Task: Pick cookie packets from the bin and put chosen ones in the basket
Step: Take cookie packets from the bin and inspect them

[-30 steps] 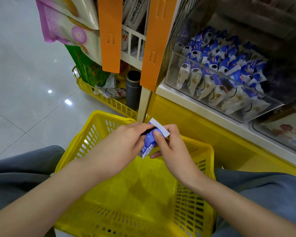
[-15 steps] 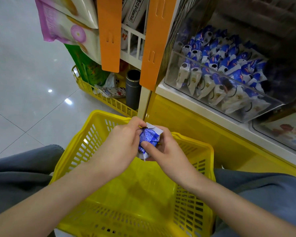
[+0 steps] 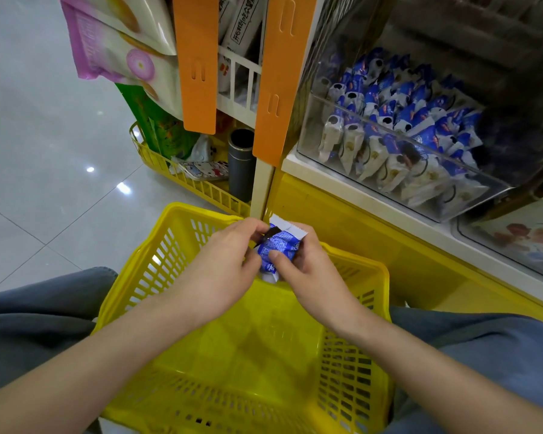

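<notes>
Furthest left, pale floor tiles (image 3: 44, 126) fill the frame's edge, with a grey trouser leg (image 3: 29, 327) below them. At the upper left hang pink and cream snack bags (image 3: 116, 42), and beneath them a low yellow wire rack (image 3: 182, 183) holds a patterned case (image 3: 204, 170) and a dark cylinder (image 3: 240, 164). Two orange dividers (image 3: 195, 64) stand beside these.

Low in the middle sits the yellow basket (image 3: 138, 277), between the person's knees. Above its far rim, the left hand (image 3: 226, 267) pinches the top corner of the blue cookie packet (image 3: 279, 250) between thumb and fingertips. The small dark piece there may be part of the wrapper, though it is too small to tell. The right hand (image 3: 311, 277) clamps the same packet from the other side, with the thumb pressed on its blue face and the fingers curled behind. The packet is upright, its white crimped edge on top, held in the air over the basket and not lying in it.

At the upper right, the clear bin (image 3: 314, 130) stands on the shelf, heaped with blue and white packets (image 3: 405, 130). A second grey trouser leg (image 3: 483, 343) fills the lower right.
</notes>
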A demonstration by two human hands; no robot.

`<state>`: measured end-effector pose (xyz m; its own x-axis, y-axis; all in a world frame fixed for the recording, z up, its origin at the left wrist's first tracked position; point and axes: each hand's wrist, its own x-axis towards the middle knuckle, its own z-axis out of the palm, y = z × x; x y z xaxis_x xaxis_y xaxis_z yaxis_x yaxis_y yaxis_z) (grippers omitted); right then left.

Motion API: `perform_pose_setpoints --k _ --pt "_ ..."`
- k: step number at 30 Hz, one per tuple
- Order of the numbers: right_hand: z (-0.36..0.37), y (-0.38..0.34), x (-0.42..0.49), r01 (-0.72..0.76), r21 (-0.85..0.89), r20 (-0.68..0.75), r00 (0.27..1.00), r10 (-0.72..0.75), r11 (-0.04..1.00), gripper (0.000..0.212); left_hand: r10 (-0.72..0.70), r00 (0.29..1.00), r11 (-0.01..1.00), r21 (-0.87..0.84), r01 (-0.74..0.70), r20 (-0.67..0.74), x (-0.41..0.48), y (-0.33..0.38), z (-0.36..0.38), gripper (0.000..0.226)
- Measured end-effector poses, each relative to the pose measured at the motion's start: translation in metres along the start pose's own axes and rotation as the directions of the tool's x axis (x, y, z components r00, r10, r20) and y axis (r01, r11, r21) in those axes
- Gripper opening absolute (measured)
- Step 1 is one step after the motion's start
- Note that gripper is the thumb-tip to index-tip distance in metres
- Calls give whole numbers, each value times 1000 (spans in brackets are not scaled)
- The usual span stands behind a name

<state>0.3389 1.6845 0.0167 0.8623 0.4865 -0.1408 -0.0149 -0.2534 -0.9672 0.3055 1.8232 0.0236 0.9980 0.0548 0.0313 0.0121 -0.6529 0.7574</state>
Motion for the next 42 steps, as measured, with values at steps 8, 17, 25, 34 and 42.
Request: perform_pose_setpoints --k 8,17,25,34,42 --pt "-14 -14 3 92 -10 124 988 -90 996 41 -340 922 582 -728 362 187 7 20 -11 21" --pt "-16 -6 1 140 -362 34 990 -137 922 86 -283 927 697 -611 375 246 -5 27 -4 29" --pt "-33 -28 9 102 -185 27 995 -99 977 19 -318 946 626 -734 261 65 12 31 -6 21" --pt "-41 -34 6 -36 189 -37 998 44 981 24 -256 951 563 -772 294 175 21 35 2 25" --pt "-80 -82 32 245 -344 -229 914 -334 907 17 -274 961 522 -836 168 21 33 37 -8 16"
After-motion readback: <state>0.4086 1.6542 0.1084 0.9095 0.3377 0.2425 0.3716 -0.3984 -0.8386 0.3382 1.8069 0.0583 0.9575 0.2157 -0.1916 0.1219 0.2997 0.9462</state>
